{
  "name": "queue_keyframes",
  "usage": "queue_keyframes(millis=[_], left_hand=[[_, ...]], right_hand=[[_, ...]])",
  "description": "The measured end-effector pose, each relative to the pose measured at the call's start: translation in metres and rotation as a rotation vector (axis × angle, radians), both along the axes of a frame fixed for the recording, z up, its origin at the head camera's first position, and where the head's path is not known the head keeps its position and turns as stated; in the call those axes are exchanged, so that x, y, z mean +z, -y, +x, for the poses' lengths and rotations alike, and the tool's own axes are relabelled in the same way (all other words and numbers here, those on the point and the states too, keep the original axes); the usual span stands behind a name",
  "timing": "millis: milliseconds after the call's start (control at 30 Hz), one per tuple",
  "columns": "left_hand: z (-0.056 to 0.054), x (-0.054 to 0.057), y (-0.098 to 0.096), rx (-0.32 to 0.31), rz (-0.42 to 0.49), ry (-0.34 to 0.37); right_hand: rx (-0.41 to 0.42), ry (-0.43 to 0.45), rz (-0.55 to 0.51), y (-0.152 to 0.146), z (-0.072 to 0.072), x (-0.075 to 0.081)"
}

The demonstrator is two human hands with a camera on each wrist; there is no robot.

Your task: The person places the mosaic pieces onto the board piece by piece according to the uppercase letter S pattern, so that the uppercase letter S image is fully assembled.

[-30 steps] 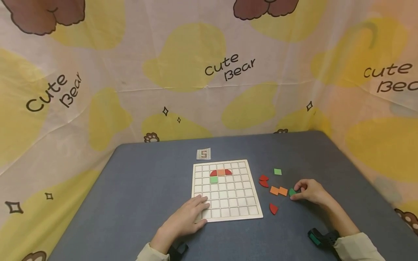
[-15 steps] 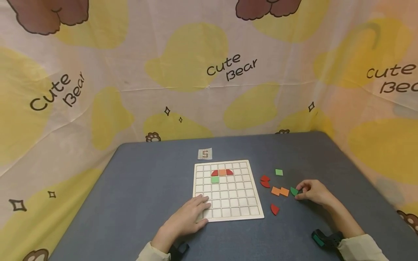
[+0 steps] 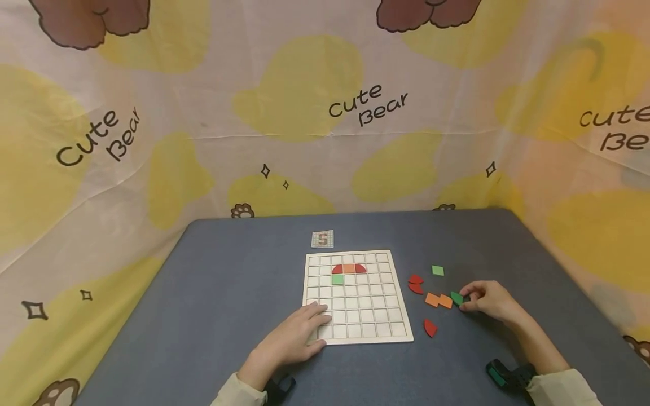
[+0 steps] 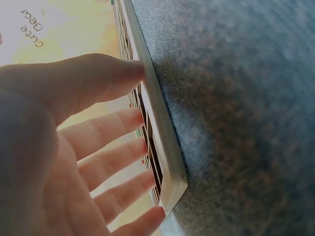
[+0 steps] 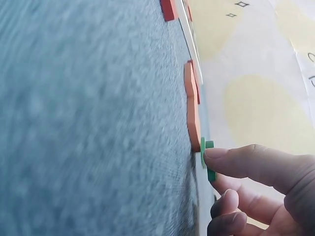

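A white grid board (image 3: 358, 332) lies on the table with a red quarter-round tile on each side of an orange square (image 3: 348, 269) and a light green square (image 3: 337, 279) below. My left hand (image 3: 297, 332) rests on its near left corner, fingers extended over the cells and thumb at the front edge (image 4: 165, 147). Right of the board, my right hand (image 3: 490, 299) pinches a green quarter-round tile (image 3: 456, 298) between thumb and finger. In the right wrist view the green tile (image 5: 210, 160) is at the thumb tip, just past the orange tiles (image 5: 192, 118).
Two orange squares (image 3: 438, 300) lie left of the right hand, near several red quarter-round tiles (image 3: 430, 328). A light green square (image 3: 438, 270) sits farther back. Behind the board is a small pattern card (image 3: 322, 239). A printed cloth (image 3: 284, 113) hangs behind the table.
The green tile has turned in my right fingers, its rounded side facing differently than a second ago. My left hand stays on the board. The head view has shifted slightly.
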State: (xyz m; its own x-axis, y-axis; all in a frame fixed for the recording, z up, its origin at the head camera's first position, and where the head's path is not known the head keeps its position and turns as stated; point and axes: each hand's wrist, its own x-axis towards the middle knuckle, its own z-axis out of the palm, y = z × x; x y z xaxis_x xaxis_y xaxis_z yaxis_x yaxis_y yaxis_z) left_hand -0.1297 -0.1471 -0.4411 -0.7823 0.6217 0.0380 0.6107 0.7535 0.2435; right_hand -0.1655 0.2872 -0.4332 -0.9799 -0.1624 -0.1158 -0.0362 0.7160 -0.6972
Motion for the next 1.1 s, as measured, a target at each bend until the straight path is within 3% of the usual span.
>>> queue_keyframes(millis=[333, 1100], left_hand=[[0.000, 0.002, -0.001, -0.003, 0.006, 0.008], [0.002, 0.004, 0.000, -0.011, -0.001, -0.013]], right_hand=[[0.057, -0.037, -0.033, 0.015, -0.003, 0.004], [0.075, -0.045, -0.070, 0.054, -0.013, 0.016]])
